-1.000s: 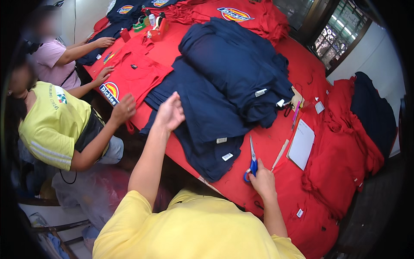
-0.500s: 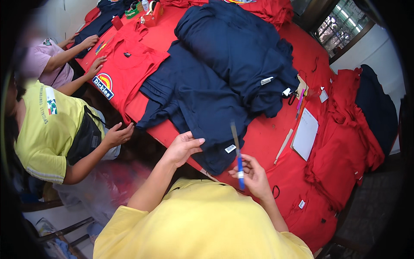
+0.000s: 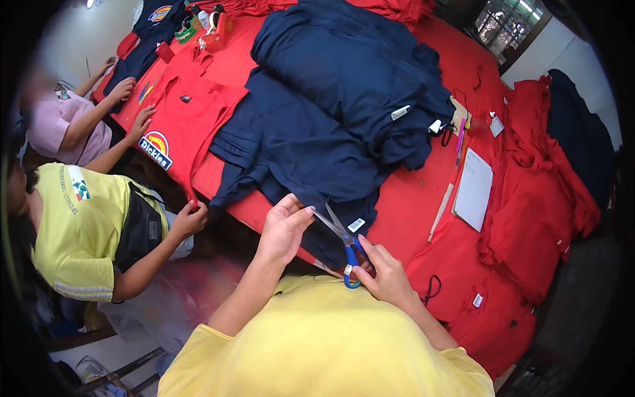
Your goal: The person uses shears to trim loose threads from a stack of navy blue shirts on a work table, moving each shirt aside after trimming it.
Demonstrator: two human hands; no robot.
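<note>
We see both forearms come in from the near edge and angle inward to meet over the near edge of the red-covered table (image 3: 407, 212). Left hand (image 3: 283, 228): wrist raised, palm turned inward, thumb and forefinger drawn toward each other at the near part of the navy garment (image 3: 297, 155); we can't tell if they pinch cloth or thread. Right hand (image 3: 380, 270): lower, just right, fingers curled around the blue handles of the scissors (image 3: 348, 246), blades parted, tips pointing far-left, right by the left fingertips. The navy garment lies mid-table, its near end draping at the edge, white label (image 3: 356, 225) just right of the blades, navy pile (image 3: 357, 73) on its far side. Further left, a co-worker's hand (image 3: 190, 220) grips the near edge of a red T-shirt (image 3: 205, 109). White notepad (image 3: 473, 192) lies right.
</note>
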